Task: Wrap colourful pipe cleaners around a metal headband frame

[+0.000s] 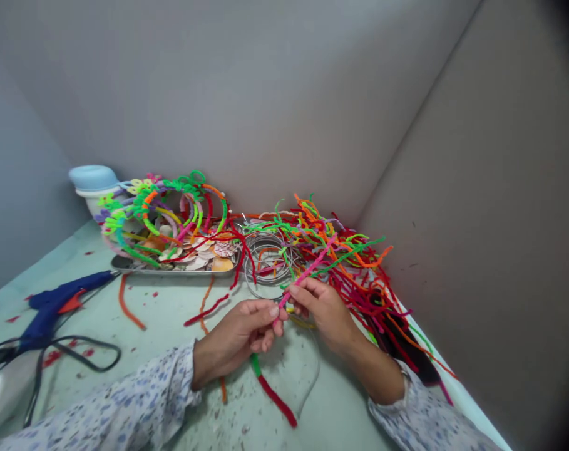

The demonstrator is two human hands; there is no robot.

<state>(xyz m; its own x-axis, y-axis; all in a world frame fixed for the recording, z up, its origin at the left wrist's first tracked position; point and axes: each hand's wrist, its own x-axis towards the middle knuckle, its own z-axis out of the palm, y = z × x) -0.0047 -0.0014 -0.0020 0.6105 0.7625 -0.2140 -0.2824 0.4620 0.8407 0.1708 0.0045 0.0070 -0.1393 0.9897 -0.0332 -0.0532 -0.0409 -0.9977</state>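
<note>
Between both hands runs a bright pink pipe cleaner (312, 265), slanting up and to the right. My left hand (249, 329) pinches its lower end between thumb and fingers. A little higher, my right hand (324, 313) is closed on the same pipe cleaner. Below them hangs a thin wire hoop (318, 369), partly wrapped in a red pipe cleaner (278, 401) and a short green stretch (255, 364). Its upper part passes behind my hands, so how it is held there is hidden.
Loose pipe cleaners (359, 269) pile up at the right, beside bare wire hoops (265, 238). A metal tray (171, 271) holds shells and wrapped hoops. A blue glue gun (54, 304) with its cord lies at left. A blue-lidded container (94, 178) stands behind.
</note>
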